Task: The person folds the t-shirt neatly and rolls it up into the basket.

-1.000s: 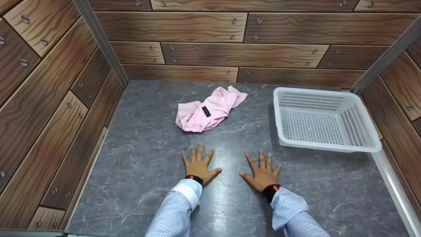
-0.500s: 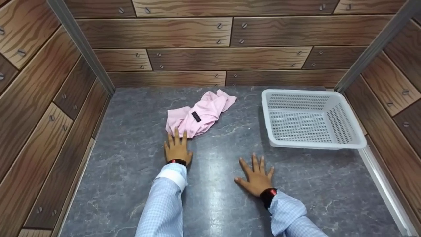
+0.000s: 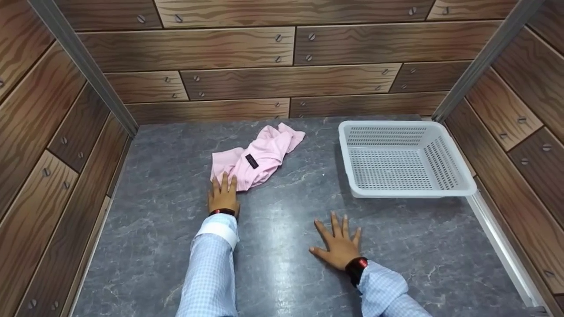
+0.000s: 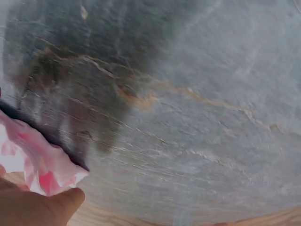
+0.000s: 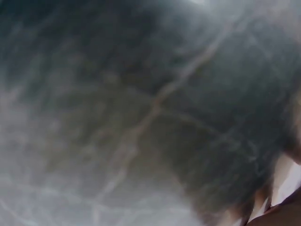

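A crumpled pink garment (image 3: 266, 152) with a small black label lies on the dark marbled surface, left of centre in the head view. My left hand (image 3: 224, 198) reaches its near left edge, with straight fingers overlapping the fabric. In the left wrist view a fold of the pink cloth (image 4: 44, 160) shows at the lower left, with the thumb (image 4: 66, 203) right beside it. My right hand (image 3: 340, 250) is spread, fingers apart, over the surface and holds nothing. Only a blurred bit of that hand (image 5: 282, 214) enters the right wrist view.
A white plastic basket (image 3: 410, 192) with perforated walls and nothing inside stands at the right, beyond my right hand. Wood-patterned panels (image 3: 238, 83) enclose the marbled surface (image 3: 282, 246) at the back and both sides. A pale metal rail (image 3: 506, 246) runs along the right edge.
My left hand has moved forward and left from the bare surface onto the garment's near edge. The right hand stays about where it was. The head view has shifted slightly to the right.
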The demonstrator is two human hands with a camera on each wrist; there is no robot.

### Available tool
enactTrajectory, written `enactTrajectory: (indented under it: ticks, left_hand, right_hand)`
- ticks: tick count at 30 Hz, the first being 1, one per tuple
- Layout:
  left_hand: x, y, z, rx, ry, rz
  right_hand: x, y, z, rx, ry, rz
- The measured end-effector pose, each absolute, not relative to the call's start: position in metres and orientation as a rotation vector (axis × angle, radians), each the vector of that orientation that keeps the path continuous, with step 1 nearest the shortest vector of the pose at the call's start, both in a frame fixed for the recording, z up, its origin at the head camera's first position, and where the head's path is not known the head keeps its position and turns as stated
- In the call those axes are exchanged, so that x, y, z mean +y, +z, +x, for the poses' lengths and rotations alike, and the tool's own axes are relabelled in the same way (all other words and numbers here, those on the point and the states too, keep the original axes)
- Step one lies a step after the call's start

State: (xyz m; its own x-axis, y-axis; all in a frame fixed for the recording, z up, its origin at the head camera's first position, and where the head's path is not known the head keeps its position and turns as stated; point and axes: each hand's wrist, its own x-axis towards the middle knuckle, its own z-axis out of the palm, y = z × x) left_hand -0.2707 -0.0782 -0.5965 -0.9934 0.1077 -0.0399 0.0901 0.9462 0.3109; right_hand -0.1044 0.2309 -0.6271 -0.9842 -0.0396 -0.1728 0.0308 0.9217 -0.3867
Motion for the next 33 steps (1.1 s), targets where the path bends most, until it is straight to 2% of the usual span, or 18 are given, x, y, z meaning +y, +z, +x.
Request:
enactTrajectory:
  ticks: [14,21,28,33]
  left_hand:
    - [-0.085,-0.606,-0.265,2.912,0.57,-0.018]
    - [-0.076,-0.613,-0.257,3.12,0.62,0.035]
    - [-0.066,-0.62,-0.249,3.39,0.404,0.209]
    - [-0.058,-0.612,-0.248,3.462,0.392,0.286]
  right_hand:
    - [0.222,-0.623,-0.097,2.856,-0.658,-0.158]
    - [0.227,-0.618,-0.099,2.822,-0.602,-0.119]
    - [0.234,-0.623,-0.103,2.818,-0.639,-0.092]
    - [0.239,-0.625,-0.107,2.829,-0.656,-0.061]
